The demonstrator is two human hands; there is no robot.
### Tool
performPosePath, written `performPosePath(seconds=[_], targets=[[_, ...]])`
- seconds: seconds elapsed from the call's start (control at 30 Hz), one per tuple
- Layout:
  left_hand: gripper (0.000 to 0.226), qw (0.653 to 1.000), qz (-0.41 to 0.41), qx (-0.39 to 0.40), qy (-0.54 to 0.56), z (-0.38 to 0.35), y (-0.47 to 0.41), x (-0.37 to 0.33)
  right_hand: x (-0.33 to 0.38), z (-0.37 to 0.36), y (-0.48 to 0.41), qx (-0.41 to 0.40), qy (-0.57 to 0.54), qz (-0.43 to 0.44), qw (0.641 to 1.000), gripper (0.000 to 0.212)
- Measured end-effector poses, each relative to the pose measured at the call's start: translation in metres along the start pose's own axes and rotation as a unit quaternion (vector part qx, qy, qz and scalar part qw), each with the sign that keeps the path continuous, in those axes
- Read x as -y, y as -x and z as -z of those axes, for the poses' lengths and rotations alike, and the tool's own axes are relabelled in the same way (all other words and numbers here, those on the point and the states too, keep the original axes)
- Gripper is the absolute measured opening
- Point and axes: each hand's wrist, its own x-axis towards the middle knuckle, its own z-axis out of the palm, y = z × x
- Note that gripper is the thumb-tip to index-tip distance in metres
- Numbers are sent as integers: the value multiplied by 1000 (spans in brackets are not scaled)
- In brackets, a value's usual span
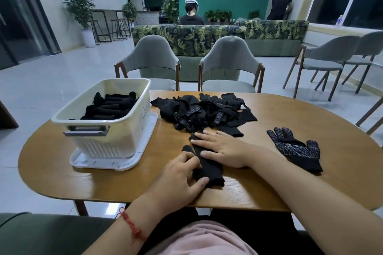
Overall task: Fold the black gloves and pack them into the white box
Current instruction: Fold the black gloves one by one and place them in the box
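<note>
The gloves (204, 113) are matt black knit cloth, some with pale, seemingly rubbery dots; the box (107, 128) is smooth white plastic; the desk (269, 182) is grained, satin wood.

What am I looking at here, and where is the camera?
There is no machine here. A person wears a camera on the head, so this one picture looks down at their own two hands. They sit at a wooden table. The right hand lies flat on a black glove, pressing it down. The left hand pinches its near edge, seemingly to fold it. Behind them is a pile of loose gloves, and one dotted glove lies alone to the right. On the left stands the white box, on a white tray, already holding folded gloves.
</note>
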Motion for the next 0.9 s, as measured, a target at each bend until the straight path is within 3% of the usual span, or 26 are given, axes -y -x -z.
performPosePath(seconds=[0.17, 0.37, 0.57, 0.7, 0.9], targets=[[37, 1000, 12, -3, 9, 1, 1, 0, -8, -4, -5, -49, -12, -34, 998, 61], [31, 999, 22, -25, 15, 1, 6, -1, -16, -16, 10, -258, -51, -109, 959, 34], [15, 995, 61, -59, 44, 4, 5, 0, -31, -19, 19, -279, -119, -201, 931, 27], [9, 994, 67, -58, 58, 13, -7, 8, -27, -19, 21, -311, -152, -185, 920, 21], [18, 986, 136, -91, 13, 18, -67, 33, -14, -22, 25, -301, -127, -144, 934, 17]])
